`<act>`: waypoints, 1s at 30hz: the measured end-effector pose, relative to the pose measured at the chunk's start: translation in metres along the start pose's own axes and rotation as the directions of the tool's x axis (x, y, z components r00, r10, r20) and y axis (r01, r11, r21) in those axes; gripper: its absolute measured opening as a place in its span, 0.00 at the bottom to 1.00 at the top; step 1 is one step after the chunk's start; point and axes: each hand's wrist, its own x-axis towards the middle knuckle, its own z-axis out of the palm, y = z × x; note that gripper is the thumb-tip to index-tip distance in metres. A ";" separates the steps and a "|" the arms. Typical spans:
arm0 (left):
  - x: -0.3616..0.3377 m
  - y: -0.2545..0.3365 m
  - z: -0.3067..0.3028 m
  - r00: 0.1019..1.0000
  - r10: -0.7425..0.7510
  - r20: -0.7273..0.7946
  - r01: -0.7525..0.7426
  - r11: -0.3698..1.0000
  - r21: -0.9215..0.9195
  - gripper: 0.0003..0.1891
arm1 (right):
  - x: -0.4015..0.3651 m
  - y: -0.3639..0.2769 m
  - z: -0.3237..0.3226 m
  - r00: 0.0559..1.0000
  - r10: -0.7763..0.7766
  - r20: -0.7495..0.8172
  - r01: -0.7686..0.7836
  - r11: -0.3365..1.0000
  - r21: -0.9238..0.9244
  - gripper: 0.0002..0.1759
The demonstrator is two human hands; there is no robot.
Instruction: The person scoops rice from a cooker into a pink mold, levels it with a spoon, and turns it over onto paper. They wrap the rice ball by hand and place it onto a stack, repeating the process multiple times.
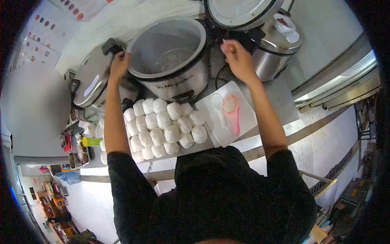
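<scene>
Left hand (120, 63) grips cooker (170, 57) rim; right hand (237, 57) fingers pinched, contents unclear. Risk: a tilted cooker could crush centre-frame rice balls (164, 128).

Rice cooker (172, 61): round, brushed-metal body, dark brand lettering on the front, control panel below it. It stands upright on the counter (280, 97), open at the top. The grey inner pot is in place and nearly empty, with a wet-looking patch on its floor. The left hand (120, 63) curls over the left rim. The right hand (237, 57), fingers drawn together, is just beside the right rear rim; whether it holds anything cannot be told.
</scene>
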 end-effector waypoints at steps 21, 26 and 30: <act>0.123 -0.077 0.024 0.902 0.222 0.370 -0.406 0.726 0.554 0.19 | 0.095 -0.022 0.097 0.870 0.493 -0.012 -0.448 0.779 -0.438 0.27; 0.162 -0.045 -0.047 0.868 0.446 0.218 -0.483 0.860 0.165 0.17 | 0.088 -0.094 0.053 0.968 0.216 -0.127 -0.243 0.933 -0.264 0.32; 0.038 0.083 -0.163 0.981 0.183 0.066 -0.065 0.628 -0.776 0.16 | 0.038 -0.162 0.013 0.915 -0.097 -0.391 0.101 0.995 -0.009 0.41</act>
